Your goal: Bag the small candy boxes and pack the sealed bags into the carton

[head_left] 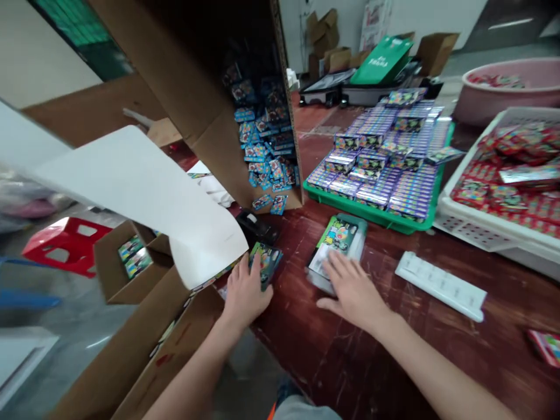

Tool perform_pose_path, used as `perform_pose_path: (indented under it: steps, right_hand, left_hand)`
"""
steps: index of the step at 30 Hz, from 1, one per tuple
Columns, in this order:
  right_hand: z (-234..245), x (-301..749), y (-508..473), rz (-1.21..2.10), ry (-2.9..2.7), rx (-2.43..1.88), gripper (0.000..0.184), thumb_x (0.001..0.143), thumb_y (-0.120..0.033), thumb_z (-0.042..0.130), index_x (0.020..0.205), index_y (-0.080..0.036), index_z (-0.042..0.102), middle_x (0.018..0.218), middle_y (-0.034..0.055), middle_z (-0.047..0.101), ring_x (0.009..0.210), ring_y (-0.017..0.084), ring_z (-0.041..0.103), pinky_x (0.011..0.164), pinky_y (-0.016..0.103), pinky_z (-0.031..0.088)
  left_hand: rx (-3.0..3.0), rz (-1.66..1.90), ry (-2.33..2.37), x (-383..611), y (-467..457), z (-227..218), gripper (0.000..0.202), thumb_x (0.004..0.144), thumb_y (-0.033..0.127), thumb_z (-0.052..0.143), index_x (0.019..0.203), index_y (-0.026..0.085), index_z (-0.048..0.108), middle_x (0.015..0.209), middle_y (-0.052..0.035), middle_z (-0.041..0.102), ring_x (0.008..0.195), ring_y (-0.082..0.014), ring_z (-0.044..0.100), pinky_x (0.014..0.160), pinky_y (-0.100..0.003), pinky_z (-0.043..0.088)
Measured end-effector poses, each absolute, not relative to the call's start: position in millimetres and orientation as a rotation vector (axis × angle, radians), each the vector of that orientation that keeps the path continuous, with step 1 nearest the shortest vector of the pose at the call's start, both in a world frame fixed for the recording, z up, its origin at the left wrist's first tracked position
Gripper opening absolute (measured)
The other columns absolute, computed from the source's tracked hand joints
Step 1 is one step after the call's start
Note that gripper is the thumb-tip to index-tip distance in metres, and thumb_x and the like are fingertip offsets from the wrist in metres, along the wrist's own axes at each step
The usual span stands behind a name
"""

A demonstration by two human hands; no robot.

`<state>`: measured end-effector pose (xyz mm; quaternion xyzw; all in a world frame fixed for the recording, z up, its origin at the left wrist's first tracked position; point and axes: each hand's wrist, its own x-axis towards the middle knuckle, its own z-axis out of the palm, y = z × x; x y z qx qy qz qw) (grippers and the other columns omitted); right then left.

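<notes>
My left hand [245, 294] lies near the front left edge of the dark red wooden table [359, 350], fingers curled round a small dark card pack [268, 262]. My right hand [352, 291] lies flat with fingers spread on a green-and-white boxed pack [336, 245] in the middle of the table. A large white sheet [144, 192] curls over the left side, just above my left hand. A white strip [440, 286] lies to the right of my right hand.
A tall cardboard box [210, 111] tipped on its side spills blue packs [266, 151]. A green tray [371, 213] of purple packs, a white crate [485, 233] of red packs and a pink basin [503, 93] stand behind. Open cartons [131, 262] and a red stool [65, 242] are on the floor left.
</notes>
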<state>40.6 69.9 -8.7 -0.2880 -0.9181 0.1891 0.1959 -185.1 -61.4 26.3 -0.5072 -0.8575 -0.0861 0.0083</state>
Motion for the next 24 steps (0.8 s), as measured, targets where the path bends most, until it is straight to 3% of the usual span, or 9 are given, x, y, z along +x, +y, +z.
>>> perform_pose_path:
  steps: [3,5,8,11,13,15,19,24]
  right_hand:
    - [-25.8,67.2,54.4,0.487,-2.549,-0.637,0.025,0.092,-0.022,0.065,0.117,-0.017,0.071,0.128,0.0129,0.071,0.119,0.029,0.067,0.108,0.049,0.050]
    - [-20.8,89.6,40.3,0.504,-2.380,-0.592,0.021,0.097,-0.014,0.056,0.112,-0.018,0.071,0.116,0.0082,0.076,0.110,0.020,0.071,0.104,0.037,0.055]
    - [4.5,124.1,17.9,0.496,-2.210,-0.552,0.023,0.095,-0.009,0.057,0.115,-0.014,0.066,0.119,0.0104,0.075,0.115,0.019,0.069,0.105,0.033,0.054]
    - [27.1,158.0,2.2,0.539,-2.348,-0.431,0.019,0.097,-0.022,0.060,0.115,-0.017,0.065,0.122,0.0079,0.074,0.118,0.018,0.067,0.107,0.032,0.053]
    - [33.5,177.7,1.1,0.577,-2.441,-0.511,0.036,0.097,-0.040,0.062,0.125,-0.018,0.061,0.132,0.0090,0.069,0.124,0.021,0.063,0.108,0.036,0.052]
    - [35.2,193.5,8.3,0.565,-2.389,-0.808,0.053,0.097,-0.046,0.059,0.140,-0.017,0.051,0.145,0.0136,0.058,0.135,0.026,0.054,0.111,0.043,0.049]
    - [41.9,216.4,31.3,0.514,-2.127,-1.324,0.045,0.099,-0.028,0.055,0.142,-0.019,0.048,0.140,0.0145,0.057,0.130,0.027,0.054,0.107,0.046,0.050]
    - [60.3,235.7,38.8,0.637,-2.066,-1.415,0.032,0.094,-0.025,0.063,0.125,-0.023,0.058,0.121,0.0088,0.063,0.111,0.024,0.061,0.095,0.041,0.054]
  left_hand:
    - [-1.738,-0.577,-2.566,-179.3,-51.7,21.4,0.055,0.085,0.031,0.066,0.138,0.019,0.056,0.158,-0.0173,0.038,0.146,-0.0410,0.032,0.119,-0.059,0.027]
    - [-1.818,-1.089,-2.615,-154.0,-38.8,22.6,0.046,0.091,0.040,0.061,0.133,0.022,0.058,0.152,-0.0144,0.046,0.142,-0.0348,0.041,0.118,-0.054,0.032]
    - [-1.672,-2.077,-3.026,-108.9,-12.4,28.5,0.055,0.093,0.057,0.054,0.132,0.018,0.057,0.129,-0.0161,0.066,0.117,-0.0309,0.064,0.100,-0.048,0.051]
    - [-1.548,-2.622,-3.373,-68.7,11.4,32.1,0.057,0.086,0.055,0.066,0.124,0.013,0.062,0.111,-0.0158,0.073,0.094,-0.0291,0.071,0.086,-0.042,0.055]
    - [-1.939,-2.564,-3.296,-43.0,20.5,32.3,0.048,0.082,0.040,0.074,0.121,0.014,0.065,0.107,-0.0112,0.075,0.096,-0.0267,0.069,0.092,-0.040,0.053]
    - [-2.518,-2.370,-2.984,-17.8,24.2,31.8,0.044,0.084,0.030,0.072,0.125,0.017,0.064,0.114,-0.0070,0.074,0.107,-0.0251,0.066,0.101,-0.038,0.047]
    - [-3.285,-1.863,-2.441,18.8,25.0,33.0,0.047,0.093,0.020,0.058,0.139,0.022,0.057,0.135,-0.0040,0.064,0.121,-0.0235,0.058,0.112,-0.038,0.038]
    - [-3.559,-1.364,-2.320,27.3,26.7,34.7,0.050,0.098,0.023,0.051,0.147,0.024,0.049,0.139,-0.0044,0.062,0.123,-0.0241,0.058,0.113,-0.039,0.037]
